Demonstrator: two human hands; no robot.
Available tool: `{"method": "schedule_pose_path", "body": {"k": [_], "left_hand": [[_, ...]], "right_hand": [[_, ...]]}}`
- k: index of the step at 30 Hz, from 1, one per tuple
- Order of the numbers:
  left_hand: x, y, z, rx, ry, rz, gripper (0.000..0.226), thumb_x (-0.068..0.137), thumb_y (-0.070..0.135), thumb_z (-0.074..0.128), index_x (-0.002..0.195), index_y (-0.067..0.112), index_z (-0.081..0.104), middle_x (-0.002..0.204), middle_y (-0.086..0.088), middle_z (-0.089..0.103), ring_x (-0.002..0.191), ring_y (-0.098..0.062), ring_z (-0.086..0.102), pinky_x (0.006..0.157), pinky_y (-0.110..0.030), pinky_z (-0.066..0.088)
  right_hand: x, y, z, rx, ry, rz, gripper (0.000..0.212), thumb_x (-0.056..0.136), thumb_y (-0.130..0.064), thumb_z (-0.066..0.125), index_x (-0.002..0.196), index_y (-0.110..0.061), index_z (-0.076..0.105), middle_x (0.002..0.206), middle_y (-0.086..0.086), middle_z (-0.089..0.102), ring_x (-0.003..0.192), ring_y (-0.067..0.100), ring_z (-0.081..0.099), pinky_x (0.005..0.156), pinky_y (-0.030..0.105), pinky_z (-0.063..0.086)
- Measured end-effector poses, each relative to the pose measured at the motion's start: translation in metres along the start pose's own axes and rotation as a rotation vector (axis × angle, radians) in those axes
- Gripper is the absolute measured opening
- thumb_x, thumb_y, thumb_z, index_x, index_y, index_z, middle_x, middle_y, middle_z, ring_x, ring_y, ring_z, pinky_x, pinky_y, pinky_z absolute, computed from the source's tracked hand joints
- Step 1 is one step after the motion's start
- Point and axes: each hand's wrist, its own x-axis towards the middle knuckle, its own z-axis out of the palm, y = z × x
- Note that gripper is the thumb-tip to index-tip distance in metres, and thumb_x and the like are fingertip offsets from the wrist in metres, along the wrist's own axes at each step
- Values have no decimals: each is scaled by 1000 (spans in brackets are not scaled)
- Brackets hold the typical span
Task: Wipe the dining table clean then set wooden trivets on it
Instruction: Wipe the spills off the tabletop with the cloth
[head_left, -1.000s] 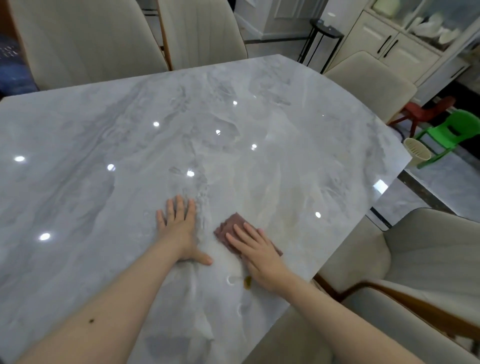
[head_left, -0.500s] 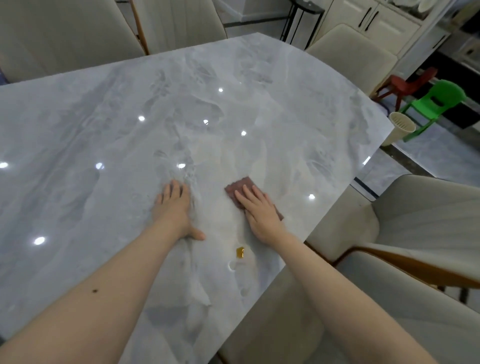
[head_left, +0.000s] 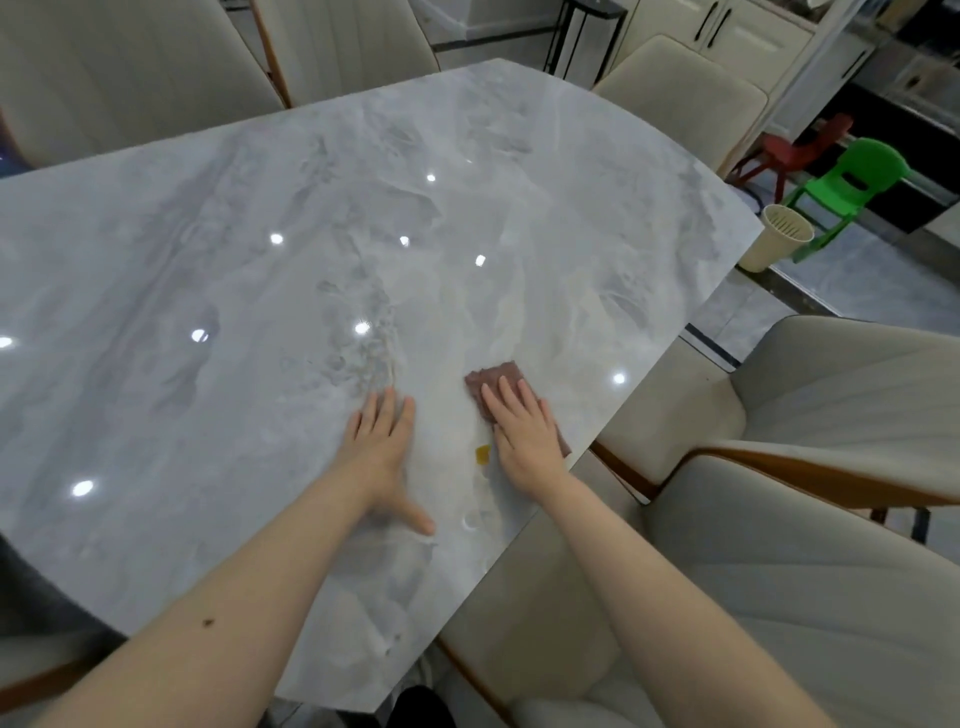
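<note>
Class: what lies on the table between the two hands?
Head view: bare marble table between the left hand and the right hand, except a small yellow spot beside the right.

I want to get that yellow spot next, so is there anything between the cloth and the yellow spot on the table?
Nothing visible. The right hand presses the brown cloth flat on the marble table, and the yellow spot lies on bare tabletop just beside that hand's thumb side. The left hand rests flat farther left, apart from it.

table (head_left: 260, 291): grey-white marble veining; cloth (head_left: 493, 378): reddish-brown; stain (head_left: 482, 453): yellow; chairs (head_left: 810, 597): cream
</note>
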Motion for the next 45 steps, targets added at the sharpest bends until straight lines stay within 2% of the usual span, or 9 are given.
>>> {"method": "schedule_pose_path", "body": {"k": [5, 9, 13, 17, 21, 28, 35, 40, 45], "left_hand": [[-1, -1, 2, -22, 36, 6, 156, 46, 67, 81, 148, 10, -22, 152, -14, -31, 140, -28, -30, 117, -41, -13], [0, -3, 4, -24, 58, 7, 154, 47, 66, 81, 149, 11, -20, 153, -13, -29, 141, -28, -29, 116, -40, -13], [3, -5, 6, -18, 61, 3, 154, 46, 68, 80, 149, 12, -19, 154, -13, -29, 141, -28, -29, 117, -41, -12], [2, -4, 6, -7, 64, 3, 154, 46, 69, 80, 150, 11, -18, 155, -13, -26, 142, -28, -26, 118, -40, -10], [2, -4, 5, 20, 53, 3, 155, 46, 71, 79, 149, 10, -20, 154, -14, -27, 142, -28, -26, 118, -39, -10], [2, -4, 5, 28, 45, -1, 153, 48, 68, 80, 149, 11, -20, 154, -14, -28, 142, -28, -27, 117, -40, -11], [2, 0, -2, 113, -6, -40, 152, 45, 77, 74, 151, 13, -15, 157, -11, -20, 145, -27, -19, 118, -41, -7], [16, 10, -20, 130, 269, -102, 109, 59, 90, 46, 139, 18, 35, 143, -6, 39, 134, -24, 33, 112, -44, 15], [55, 15, -30, 79, 258, -87, 117, 70, 81, 49, 153, 15, 0, 160, -7, -4, 147, -24, -1, 118, -44, 0]], "right_hand": [[-77, 1, 10, 15, -167, -342, 56, 95, -29, 17, 151, -35, 14, 158, -13, 3, 144, 7, -9, 116, 29, -8], [-43, 48, -10, -62, -111, -139, 55, 96, -27, 14, 151, -31, 10, 157, -11, 1, 148, 16, -5, 117, 33, 0], [-2, 20, -3, -68, -26, 67, 52, 103, -20, 27, 153, -28, 13, 161, -2, 5, 149, 21, -3, 118, 37, -3], [-34, -26, 18, -14, -19, -142, 55, 101, -18, 33, 152, -30, 17, 161, -4, 7, 148, 18, -2, 119, 38, -1], [-93, -6, 17, 37, -130, -360, 53, 102, -21, 30, 151, -33, 15, 159, -11, 3, 145, 7, -9, 116, 27, -11], [-32, 0, 7, -67, -10, 34, 54, 102, -19, 29, 153, -25, 13, 161, 1, 5, 149, 22, -2, 120, 39, 0], [-85, -6, 14, 20, -108, -284, 53, 103, -21, 29, 152, -30, 11, 159, -10, -1, 145, 8, -11, 118, 29, -9], [-15, 57, -14, -72, -60, 29, 53, 101, -27, 20, 153, -24, 11, 161, 1, 3, 149, 23, -3, 118, 36, 1], [50, 59, -26, -34, 63, 295, 56, 100, -17, 29, 153, -19, 12, 161, 3, 6, 148, 25, -2, 117, 42, 1]]}}
